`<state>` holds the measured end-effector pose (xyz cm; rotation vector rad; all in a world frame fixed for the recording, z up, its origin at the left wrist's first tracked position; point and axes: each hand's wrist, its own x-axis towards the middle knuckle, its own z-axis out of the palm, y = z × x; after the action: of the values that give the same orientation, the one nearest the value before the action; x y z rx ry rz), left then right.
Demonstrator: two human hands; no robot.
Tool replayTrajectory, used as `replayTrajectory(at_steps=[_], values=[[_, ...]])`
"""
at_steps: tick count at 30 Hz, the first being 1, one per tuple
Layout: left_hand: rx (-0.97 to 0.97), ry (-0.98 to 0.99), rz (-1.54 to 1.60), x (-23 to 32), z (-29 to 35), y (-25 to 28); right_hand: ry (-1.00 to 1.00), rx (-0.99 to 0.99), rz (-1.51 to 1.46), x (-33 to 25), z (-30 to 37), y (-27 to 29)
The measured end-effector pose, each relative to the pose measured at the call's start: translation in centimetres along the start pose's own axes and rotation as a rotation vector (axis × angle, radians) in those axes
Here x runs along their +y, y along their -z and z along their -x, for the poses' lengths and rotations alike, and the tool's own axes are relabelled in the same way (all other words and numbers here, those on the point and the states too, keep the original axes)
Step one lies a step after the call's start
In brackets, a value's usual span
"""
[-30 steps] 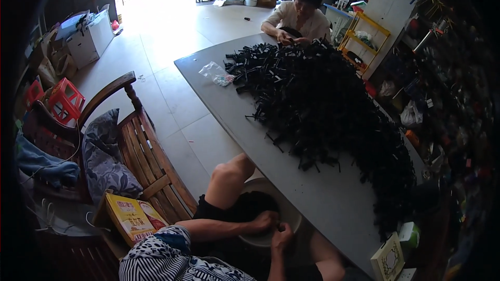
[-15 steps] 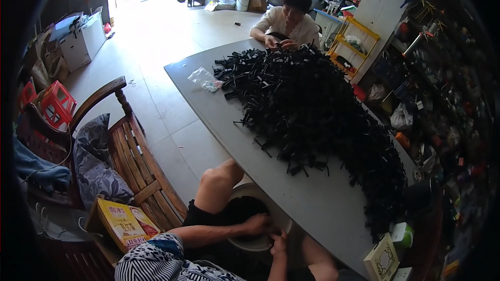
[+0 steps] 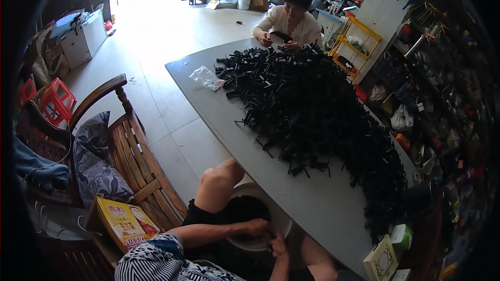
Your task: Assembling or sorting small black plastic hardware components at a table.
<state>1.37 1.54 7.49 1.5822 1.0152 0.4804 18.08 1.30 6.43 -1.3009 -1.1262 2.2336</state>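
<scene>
My left hand (image 3: 259,227) and my right hand (image 3: 278,245) meet over a pale round basin (image 3: 285,220) at my lap, below the table edge. Their fingers are bent in and close together. Whatever lies between them is too small and dark to make out. Black pieces (image 3: 245,210) fill part of the basin. Beside me, on the grey table (image 3: 317,213), spreads a big heap of small black plastic parts (image 3: 307,104), some with thin stems sticking out. Neither hand touches that heap.
Across the table a person (image 3: 289,23) in a light top handles something dark. A clear plastic bag (image 3: 207,78) lies near the table's left edge. A wooden bench (image 3: 138,151) with a cushion (image 3: 99,161) and a yellow box (image 3: 125,222) stands at my left. Small boxes (image 3: 382,260) sit at the table's near right corner.
My two hands stay together over the basin, with only slight finger movement. Across the table, the other person's hands have moved apart and the head has lifted a little.
</scene>
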Motion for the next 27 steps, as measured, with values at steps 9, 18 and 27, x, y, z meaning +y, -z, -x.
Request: replayTrajectory(at_steps=[9,18,27], values=[[0.423,-0.058,0.693,-1.8,-0.4,0.0,0.344,0.033,-0.445,-0.3,0.4,-0.3],[0.138,0.023,0.608,-0.9,0.0,0.5,0.283,0.041,-0.454,2.5,-0.3,1.1],[0.152,0.061,0.503,-0.8,-0.3,-0.1,0.2,0.21,-0.411,1.3,-0.2,-0.8]])
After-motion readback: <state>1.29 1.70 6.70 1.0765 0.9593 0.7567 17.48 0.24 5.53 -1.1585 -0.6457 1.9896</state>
